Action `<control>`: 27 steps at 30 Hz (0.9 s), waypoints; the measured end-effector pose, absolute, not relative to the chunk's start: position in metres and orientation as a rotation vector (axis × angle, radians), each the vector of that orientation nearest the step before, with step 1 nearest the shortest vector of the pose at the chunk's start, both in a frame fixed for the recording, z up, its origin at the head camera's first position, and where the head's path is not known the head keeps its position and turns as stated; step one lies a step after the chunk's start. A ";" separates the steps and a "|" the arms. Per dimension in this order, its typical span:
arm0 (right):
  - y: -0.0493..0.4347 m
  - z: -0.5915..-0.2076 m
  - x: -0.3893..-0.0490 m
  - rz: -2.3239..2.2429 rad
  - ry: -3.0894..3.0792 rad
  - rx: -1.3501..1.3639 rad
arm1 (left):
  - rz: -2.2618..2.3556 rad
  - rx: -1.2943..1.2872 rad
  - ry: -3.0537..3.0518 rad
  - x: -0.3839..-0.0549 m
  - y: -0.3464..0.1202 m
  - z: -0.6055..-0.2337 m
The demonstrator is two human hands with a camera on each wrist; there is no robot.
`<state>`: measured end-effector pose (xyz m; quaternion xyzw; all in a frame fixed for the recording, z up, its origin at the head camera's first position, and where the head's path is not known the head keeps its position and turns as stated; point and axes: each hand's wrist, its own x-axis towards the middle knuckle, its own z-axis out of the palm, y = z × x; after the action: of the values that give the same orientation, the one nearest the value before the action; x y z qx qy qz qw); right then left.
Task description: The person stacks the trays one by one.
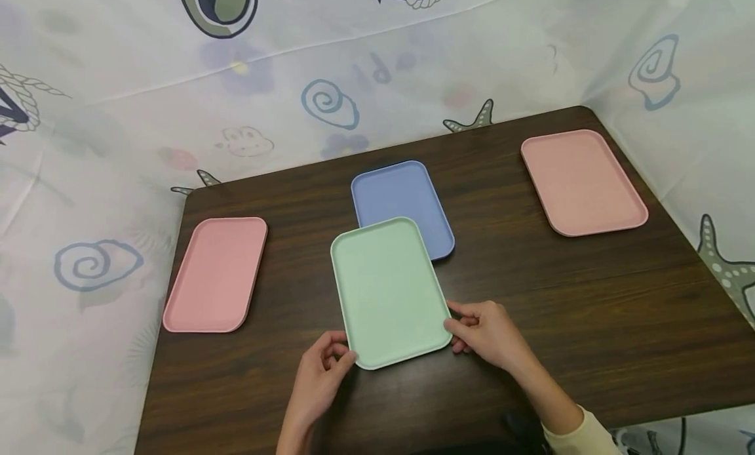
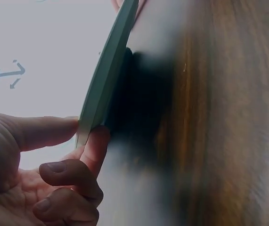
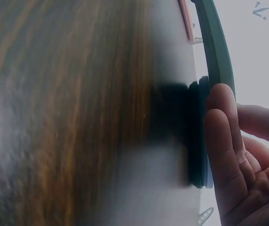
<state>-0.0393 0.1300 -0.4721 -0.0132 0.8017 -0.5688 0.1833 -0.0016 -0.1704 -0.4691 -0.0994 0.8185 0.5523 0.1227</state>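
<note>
Both hands hold a light green rectangular tray by its near corners. My left hand pinches the near left corner, thumb on top and a finger beneath. The near right corner is gripped by my right hand, thumb above and fingers under the rim. In the left wrist view the green tray is edge-on, its near end raised off the table. A blue tray lies behind, its near left part hidden by the green one. Dark stacked edges show beyond the green tray in the right wrist view.
One pink tray lies at the table's left side. Another pink tray is near the far right corner. The dark wood table meets a patterned white cloth along its back and sides.
</note>
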 end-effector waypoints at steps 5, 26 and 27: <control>0.134 -0.473 -0.043 -1.603 2.304 0.010 | 1.545 -0.202 2.479 -0.014 -0.164 -0.472; 0.147 -0.474 -0.068 -1.703 2.302 -0.003 | 1.551 -0.160 2.547 -0.046 -0.147 -0.470; 0.148 -0.473 -0.069 -1.710 2.296 -0.007 | 1.548 -0.154 2.554 -0.048 -0.147 -0.470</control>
<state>-0.0692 0.1478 -0.4734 -0.0024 0.7941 -0.5916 0.1390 -0.0478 -0.1469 -0.4702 -0.0514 0.8516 0.5162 0.0756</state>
